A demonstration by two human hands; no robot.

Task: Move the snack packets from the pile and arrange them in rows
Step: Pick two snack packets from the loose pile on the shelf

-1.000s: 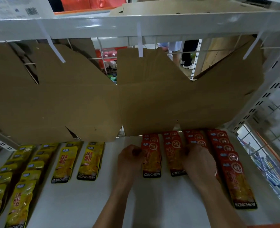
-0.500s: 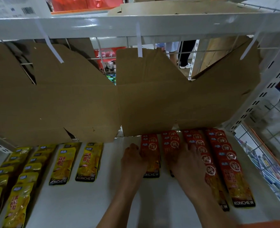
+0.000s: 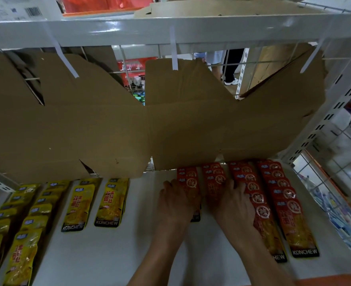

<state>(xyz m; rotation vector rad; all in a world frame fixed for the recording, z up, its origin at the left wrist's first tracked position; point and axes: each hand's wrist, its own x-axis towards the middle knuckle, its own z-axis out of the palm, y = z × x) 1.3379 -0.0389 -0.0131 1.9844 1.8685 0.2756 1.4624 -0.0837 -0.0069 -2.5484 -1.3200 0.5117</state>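
Currently both hands lie palm-down on the red foil snack packets [image 3: 251,195], which sit in four overlapping rows on the flat white metal shelf [image 3: 108,254], at its right half. Left hand [image 3: 175,205] covers the leftmost red row, fingers fairly straight and pressed onto the packets, thumb side toward the shelf's bare middle; only the black bottom strip of the front packet shows below the palm. Right hand [image 3: 231,203] lies just beside it, close but not touching, fingers spread flat over the second and third red rows. Neither hand curls around a packet as far as visible; fingertips partly blur into the foil. Fourth red row, nearest the shelf's right edge, is untouched and runs furthest toward the shelf's front, KONCHEW label readable. Yellow foil snack packets [image 3: 108,203] lie in four rows on the shelf's left half, well apart from the hands, two short rows nearer the middle, two long rows at the left edge. Flattened brown cardboard sheet [image 3: 129,131] hangs at the shelf's back, strapped by white strips to the white upper shelf rail [image 3: 170,29], its lower edge overlapping the far ends of the red rows.
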